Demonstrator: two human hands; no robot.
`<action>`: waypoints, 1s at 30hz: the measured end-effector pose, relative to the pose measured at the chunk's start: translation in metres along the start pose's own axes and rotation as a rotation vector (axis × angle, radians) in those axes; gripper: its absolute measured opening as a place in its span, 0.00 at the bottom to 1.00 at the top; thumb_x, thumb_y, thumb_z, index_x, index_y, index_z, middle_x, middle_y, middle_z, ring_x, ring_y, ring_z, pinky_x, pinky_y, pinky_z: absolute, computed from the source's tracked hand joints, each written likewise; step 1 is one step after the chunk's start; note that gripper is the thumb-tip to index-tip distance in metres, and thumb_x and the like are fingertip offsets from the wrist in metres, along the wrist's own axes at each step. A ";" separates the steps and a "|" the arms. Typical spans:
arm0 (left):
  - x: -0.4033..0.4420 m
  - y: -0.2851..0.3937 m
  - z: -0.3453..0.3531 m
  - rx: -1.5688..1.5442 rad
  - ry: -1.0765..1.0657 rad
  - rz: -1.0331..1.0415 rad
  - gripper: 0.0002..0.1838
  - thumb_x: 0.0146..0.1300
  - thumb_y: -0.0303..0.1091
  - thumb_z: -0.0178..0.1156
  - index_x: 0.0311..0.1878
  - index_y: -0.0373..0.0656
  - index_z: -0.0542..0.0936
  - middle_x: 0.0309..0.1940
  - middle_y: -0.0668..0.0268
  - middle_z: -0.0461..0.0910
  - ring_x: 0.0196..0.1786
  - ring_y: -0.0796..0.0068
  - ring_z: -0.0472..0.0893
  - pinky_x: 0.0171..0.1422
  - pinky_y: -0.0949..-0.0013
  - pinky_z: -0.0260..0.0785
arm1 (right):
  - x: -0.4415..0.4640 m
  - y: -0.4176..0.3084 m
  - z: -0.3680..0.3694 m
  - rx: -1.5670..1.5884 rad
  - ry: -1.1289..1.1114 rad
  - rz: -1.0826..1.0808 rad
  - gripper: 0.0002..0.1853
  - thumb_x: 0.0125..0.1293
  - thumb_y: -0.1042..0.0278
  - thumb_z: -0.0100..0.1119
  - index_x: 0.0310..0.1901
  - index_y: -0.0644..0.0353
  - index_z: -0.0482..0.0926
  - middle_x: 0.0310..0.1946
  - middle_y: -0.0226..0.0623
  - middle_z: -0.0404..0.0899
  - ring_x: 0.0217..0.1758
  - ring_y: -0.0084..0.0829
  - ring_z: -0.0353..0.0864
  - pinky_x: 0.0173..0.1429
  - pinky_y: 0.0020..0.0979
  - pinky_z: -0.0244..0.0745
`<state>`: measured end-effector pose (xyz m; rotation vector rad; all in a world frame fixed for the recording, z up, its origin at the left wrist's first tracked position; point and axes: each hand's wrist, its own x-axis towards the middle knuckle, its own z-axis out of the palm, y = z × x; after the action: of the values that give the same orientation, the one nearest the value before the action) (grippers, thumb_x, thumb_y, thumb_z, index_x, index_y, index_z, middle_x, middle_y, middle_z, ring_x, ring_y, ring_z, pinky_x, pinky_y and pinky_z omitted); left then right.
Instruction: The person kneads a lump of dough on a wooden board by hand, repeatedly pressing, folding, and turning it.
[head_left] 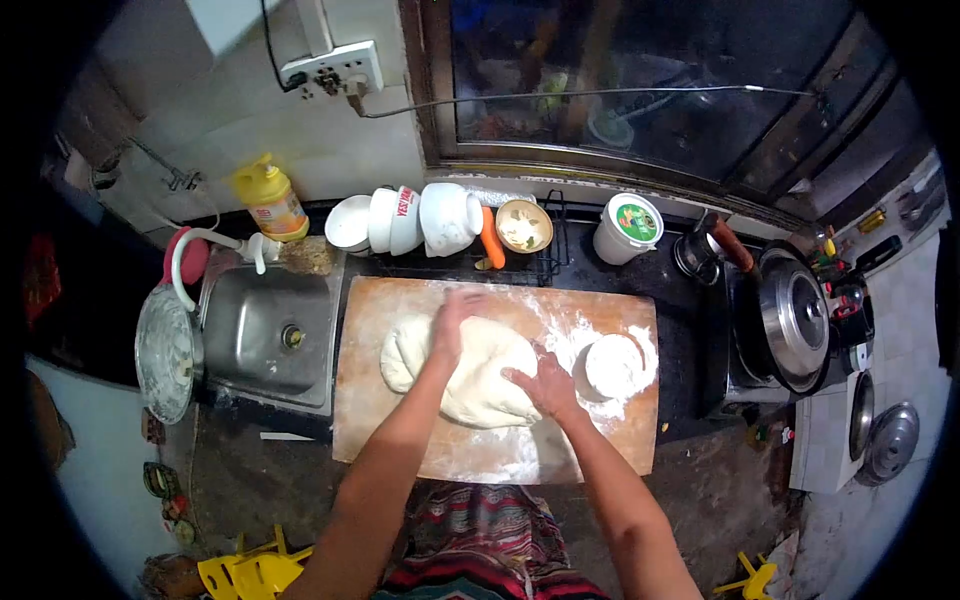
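Observation:
A large pale lump of dough (480, 375) lies on a floured wooden board (375, 440). At its upper edge is my left hand (452, 325), slightly blurred, with the palm side against the dough and the fingers stretched toward the back. My right hand (545, 385) rests against the dough's right side, fingers spread. To the right of that hand, a white bowl of flour (613, 366) stands on the board with loose flour scattered around it.
Left of the board is a metal sink (270, 330) with a curved faucet. White bowls (447, 220), a carrot (492, 240), a brown bowl (524, 227) and a white tub (628, 228) line the back. A lidded pan (793, 315) stands on the right.

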<state>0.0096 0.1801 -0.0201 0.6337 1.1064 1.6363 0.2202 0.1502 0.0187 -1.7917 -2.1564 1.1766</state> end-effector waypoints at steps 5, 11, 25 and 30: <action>-0.159 0.028 -0.048 0.342 0.472 -0.222 0.18 0.72 0.38 0.53 0.56 0.34 0.75 0.46 0.59 0.80 0.52 0.68 0.80 0.57 0.65 0.72 | -0.014 -0.001 0.021 0.113 0.066 0.066 0.49 0.57 0.30 0.61 0.69 0.64 0.65 0.56 0.56 0.78 0.60 0.52 0.79 0.64 0.44 0.72; -0.197 0.010 -0.004 0.072 0.474 -0.293 0.32 0.60 0.35 0.63 0.67 0.37 0.66 0.58 0.54 0.72 0.57 0.58 0.77 0.58 0.61 0.73 | -0.048 0.000 0.064 0.675 0.059 0.151 0.34 0.66 0.41 0.60 0.52 0.73 0.79 0.44 0.49 0.85 0.45 0.37 0.84 0.51 0.37 0.77; -0.163 0.031 0.078 1.211 -0.241 -0.116 0.33 0.61 0.51 0.62 0.67 0.44 0.71 0.61 0.46 0.70 0.56 0.52 0.78 0.58 0.52 0.71 | -0.125 -0.003 0.018 0.171 0.338 0.004 0.17 0.72 0.59 0.48 0.48 0.65 0.77 0.39 0.59 0.79 0.41 0.58 0.81 0.48 0.52 0.76; -0.155 0.070 -0.001 0.942 -0.020 -0.198 0.12 0.63 0.37 0.65 0.42 0.39 0.85 0.32 0.62 0.85 0.35 0.74 0.81 0.45 0.66 0.74 | -0.078 -0.036 0.031 -0.210 0.084 -0.353 0.17 0.68 0.59 0.51 0.30 0.67 0.79 0.31 0.59 0.80 0.33 0.56 0.82 0.41 0.51 0.78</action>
<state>0.0308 0.0308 0.0594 1.0777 1.8582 0.8672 0.1987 0.0672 0.0489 -1.4104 -2.4868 0.8070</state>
